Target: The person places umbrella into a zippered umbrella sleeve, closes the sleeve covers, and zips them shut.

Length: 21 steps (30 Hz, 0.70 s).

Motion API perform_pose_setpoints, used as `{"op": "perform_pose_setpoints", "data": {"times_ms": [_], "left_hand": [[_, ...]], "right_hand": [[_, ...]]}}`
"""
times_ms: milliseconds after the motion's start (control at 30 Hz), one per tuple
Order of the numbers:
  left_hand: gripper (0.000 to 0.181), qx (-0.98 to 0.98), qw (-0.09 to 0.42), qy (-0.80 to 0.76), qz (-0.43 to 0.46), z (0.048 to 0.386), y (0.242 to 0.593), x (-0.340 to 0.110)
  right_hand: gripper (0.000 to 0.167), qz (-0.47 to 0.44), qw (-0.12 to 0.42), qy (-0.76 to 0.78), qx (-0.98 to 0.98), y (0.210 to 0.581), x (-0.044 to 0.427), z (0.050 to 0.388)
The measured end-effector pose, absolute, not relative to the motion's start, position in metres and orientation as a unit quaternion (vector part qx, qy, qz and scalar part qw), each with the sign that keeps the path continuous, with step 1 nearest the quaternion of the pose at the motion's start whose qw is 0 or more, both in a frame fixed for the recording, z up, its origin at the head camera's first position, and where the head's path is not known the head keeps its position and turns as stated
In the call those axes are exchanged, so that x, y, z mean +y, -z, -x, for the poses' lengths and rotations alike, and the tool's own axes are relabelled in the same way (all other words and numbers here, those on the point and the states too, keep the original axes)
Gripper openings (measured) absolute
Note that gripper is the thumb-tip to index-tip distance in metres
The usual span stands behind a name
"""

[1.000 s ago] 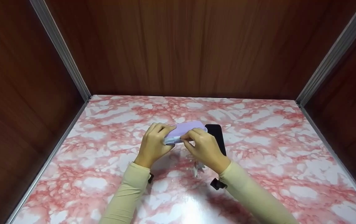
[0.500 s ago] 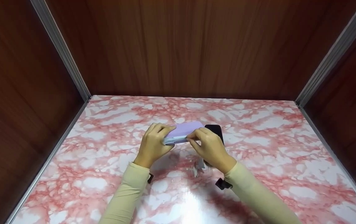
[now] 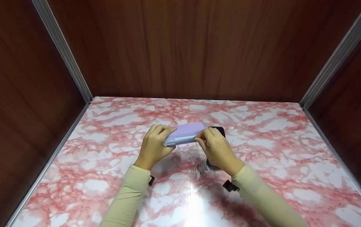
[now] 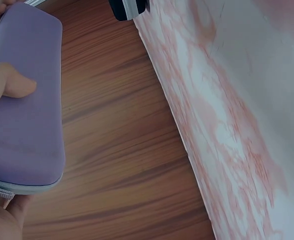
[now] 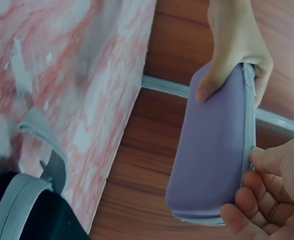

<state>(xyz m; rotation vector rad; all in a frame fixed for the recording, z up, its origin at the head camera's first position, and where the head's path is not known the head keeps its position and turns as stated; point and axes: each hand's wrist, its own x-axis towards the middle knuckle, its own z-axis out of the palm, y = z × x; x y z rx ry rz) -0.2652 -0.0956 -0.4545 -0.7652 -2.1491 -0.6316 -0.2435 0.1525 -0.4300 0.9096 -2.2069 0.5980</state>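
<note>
One purple case [image 3: 186, 129] is held above the desk [image 3: 89, 157], about midway between its left and right edges. Your left hand [image 3: 155, 145] curls round the end nearer the left edge, thumb on top, likely to steady it; your right hand [image 3: 216, 147] pinches the zipped side [image 3: 182, 139], apparently at a pull hidden by the grip.

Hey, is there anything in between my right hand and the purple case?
Nothing visible: the right hand pinches at the long edge of the purple case, while the left hand grips one end. A black item shows partly behind the right hand, not between them.
</note>
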Motion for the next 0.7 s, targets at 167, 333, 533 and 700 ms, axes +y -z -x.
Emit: {"op": "perform_pose_setpoints", "data": {"times_ms": [167,333,533,700], "left_hand": [[0.054,-0.840,0.379,0.251,0.296,0.265,0.453,-0.096],[0.054,-0.840,0.378,0.252,0.295,0.265,0.454,-0.097],[0.055,-0.842,0.372,0.265,0.288,0.265,0.454,-0.099],[0.057,-0.846,0.362,0.273,0.281,0.264,0.454,-0.101]], "right_hand": [[0.012,-0.338,0.331,-0.219,-0.853,0.431,0.156,0.244],[0.012,-0.338,0.317,-0.227,-0.857,0.433,0.159,0.245],[0.011,-0.326,0.321,-0.241,-0.856,0.434,0.165,0.248],[0.010,-0.321,0.322,-0.266,-0.850,0.435,0.169,0.250]]}}
